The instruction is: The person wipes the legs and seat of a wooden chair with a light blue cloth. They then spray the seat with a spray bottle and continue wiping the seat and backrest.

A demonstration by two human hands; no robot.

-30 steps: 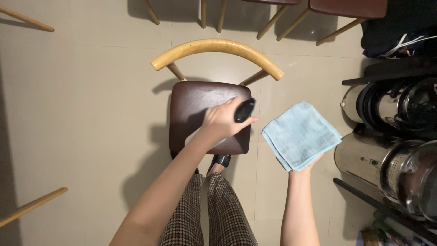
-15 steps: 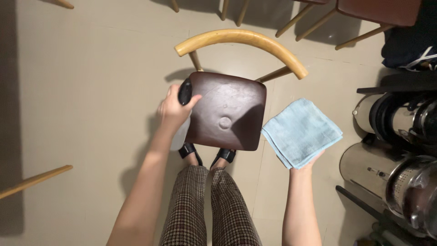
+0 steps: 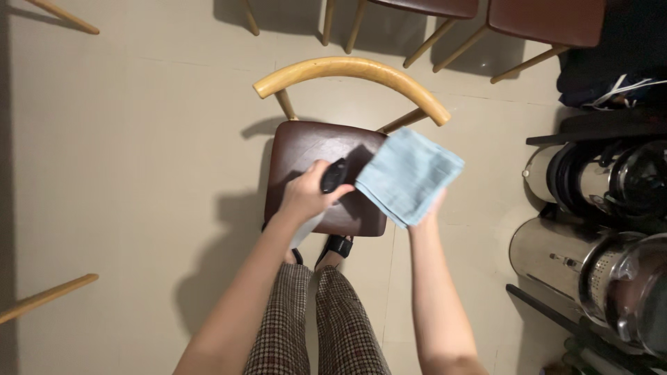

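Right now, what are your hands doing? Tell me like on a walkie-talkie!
Left hand gripping black spray bottle over brown chair seat. Right hand holding light blue cloth spread at seat's edge. Nothing in between.

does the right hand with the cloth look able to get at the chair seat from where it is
Probably yes. The right hand holds the light blue cloth right over the seat's right edge, and the dark brown chair seat is bare there; the left hand with its dark object sits further left.

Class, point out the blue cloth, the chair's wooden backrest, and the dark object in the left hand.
blue cloth [image 3: 408,175], head view, middle of the fabric
wooden backrest [image 3: 351,67], head view, top of curve
dark object [image 3: 333,176], head view, exposed upper end
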